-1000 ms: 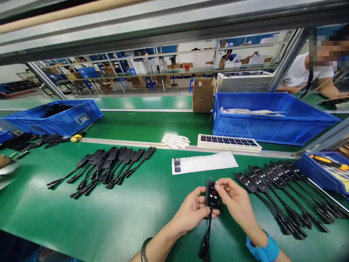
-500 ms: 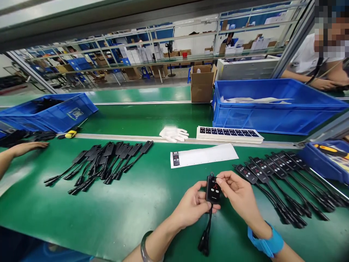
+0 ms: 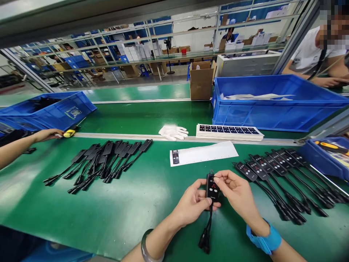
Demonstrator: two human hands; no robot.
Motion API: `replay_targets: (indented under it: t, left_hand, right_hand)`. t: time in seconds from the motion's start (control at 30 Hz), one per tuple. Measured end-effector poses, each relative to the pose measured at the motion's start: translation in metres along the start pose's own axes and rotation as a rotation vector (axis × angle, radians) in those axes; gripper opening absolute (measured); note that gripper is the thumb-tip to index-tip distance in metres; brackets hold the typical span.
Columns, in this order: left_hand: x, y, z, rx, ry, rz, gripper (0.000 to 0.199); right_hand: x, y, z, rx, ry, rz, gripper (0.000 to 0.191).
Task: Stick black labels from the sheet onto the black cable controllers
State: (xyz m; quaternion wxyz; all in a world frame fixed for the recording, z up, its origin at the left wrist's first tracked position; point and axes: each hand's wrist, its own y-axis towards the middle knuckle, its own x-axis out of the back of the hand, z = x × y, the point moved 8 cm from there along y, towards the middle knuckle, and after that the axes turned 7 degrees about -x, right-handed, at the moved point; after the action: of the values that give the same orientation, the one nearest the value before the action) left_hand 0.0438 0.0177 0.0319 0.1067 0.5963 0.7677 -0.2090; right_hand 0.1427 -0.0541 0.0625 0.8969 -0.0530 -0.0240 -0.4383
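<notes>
My left hand is closed around a small black controller box with cable leads hanging down below it. Its thumb presses on the lower front face. On that face is a dark label with red marks and white buttons. My right hand has thumb and fingers against the label's upper right corner; whether they pinch the label's edge or press it is hard to see. Just beyond lies a white sticker strip with a single label at its left end. Labelled controllers lie in an overlapping row to the right.
Unlabelled controllers are heaped on the left. A co-worker's hand is beside a yellow-handled screwdriver. Behind are a white glove, stacked label sheets, a cardboard box and a large blue bin.
The co-worker's hand on the left has moved away from the bench edge toward the screwdriver. My left thumb has shifted onto the controller's lower face; my right fingers have moved slightly left along its top.
</notes>
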Motion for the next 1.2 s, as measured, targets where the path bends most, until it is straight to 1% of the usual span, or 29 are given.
replay_targets:
  t: [0.17,0.5,0.87,0.93,1.03,1.1,1.2]
  left_hand:
    - [-0.001,0.001,0.001,-0.013,0.019,0.008,0.05]
    - [-0.002,-0.001,0.001,-0.017,0.023,0.013,0.055]
    - [-0.003,-0.001,0.0,-0.017,0.025,0.009,0.051]
    - [-0.002,-0.001,0.001,-0.013,0.022,0.004,0.049]
    - [-0.001,-0.001,0.003,0.012,-0.008,0.0,0.048]
    - [-0.001,-0.002,0.003,0.03,-0.025,0.006,0.044]
    - [0.002,-0.001,0.003,0.04,-0.065,-0.01,0.035]
  right_hand:
    - [0.003,0.0,0.0,0.002,-0.038,-0.057,0.021]
    - [0.004,0.0,-0.003,-0.018,-0.049,-0.065,0.018]
    - [0.005,0.0,-0.009,-0.033,-0.064,-0.079,0.022]
    - [0.006,0.002,-0.01,-0.02,-0.093,-0.07,0.024]
    - [0.011,0.006,-0.011,0.009,-0.21,-0.072,0.029]
    - [0.011,0.009,-0.013,0.014,-0.26,-0.046,0.031]
    - [-0.003,0.008,-0.021,-0.013,-0.244,0.109,0.033]
